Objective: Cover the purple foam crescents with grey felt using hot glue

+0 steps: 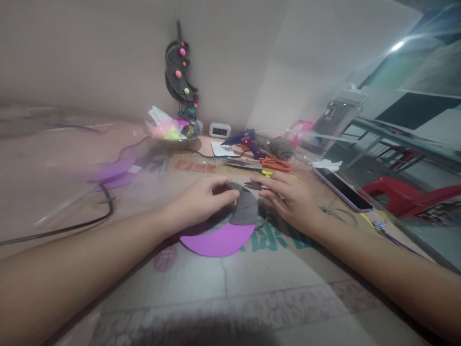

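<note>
A purple crescent-shaped cutout (219, 240) lies at the middle of the table, its upper right part wrapped in grey yarn (245, 206). My left hand (205, 199) grips the wrapped upper end, thumb on top. Just right of it, my right hand (288, 197) has its fingers closed around a dark pointed, blade-like tool (253, 185). The rest of that tool is hidden by the fingers. Yellow handle parts (266, 173) show behind this hand; whether they belong to the tool I cannot tell. A thin strand loops beside the yarn wrapping.
Orange-handled scissors (275, 165), a blue glue gun (248, 142) and a grey yarn ball (283, 148) lie behind my hands. A phone (342, 189) rests at right. More purple pieces (117, 173) lie left near a black cable (108, 202). A decorated crescent (175, 72) hangs behind.
</note>
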Action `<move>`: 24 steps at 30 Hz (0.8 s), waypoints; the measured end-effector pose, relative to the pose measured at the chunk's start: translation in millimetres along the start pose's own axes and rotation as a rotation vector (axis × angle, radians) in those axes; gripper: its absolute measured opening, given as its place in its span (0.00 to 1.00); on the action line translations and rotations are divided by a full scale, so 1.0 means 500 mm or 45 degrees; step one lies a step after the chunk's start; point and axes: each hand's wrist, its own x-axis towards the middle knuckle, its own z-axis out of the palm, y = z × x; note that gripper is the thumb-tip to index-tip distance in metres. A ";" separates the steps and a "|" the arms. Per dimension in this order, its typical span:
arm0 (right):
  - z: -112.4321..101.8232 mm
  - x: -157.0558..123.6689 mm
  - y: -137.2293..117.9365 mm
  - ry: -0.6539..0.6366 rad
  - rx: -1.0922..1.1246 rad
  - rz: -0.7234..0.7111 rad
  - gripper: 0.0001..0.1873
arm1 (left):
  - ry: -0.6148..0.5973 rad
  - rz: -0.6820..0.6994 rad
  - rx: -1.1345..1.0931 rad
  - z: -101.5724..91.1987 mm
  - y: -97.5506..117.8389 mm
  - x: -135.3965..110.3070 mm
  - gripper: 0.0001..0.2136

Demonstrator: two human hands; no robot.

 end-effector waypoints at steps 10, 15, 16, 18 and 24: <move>0.000 0.000 0.000 -0.004 -0.041 -0.076 0.16 | 0.049 0.019 0.070 0.000 0.003 -0.001 0.10; -0.001 0.000 0.000 -0.013 -0.043 -0.080 0.15 | 0.033 0.036 0.108 0.000 0.003 -0.001 0.10; -0.001 0.000 0.001 -0.019 -0.039 -0.081 0.15 | 0.030 0.040 0.108 0.000 0.004 -0.001 0.10; -0.001 0.000 0.003 -0.030 -0.034 -0.083 0.15 | 0.018 0.042 0.109 -0.002 0.004 -0.001 0.11; -0.001 0.002 0.003 -0.071 0.018 -0.061 0.15 | 0.000 0.017 0.103 -0.002 0.004 -0.001 0.11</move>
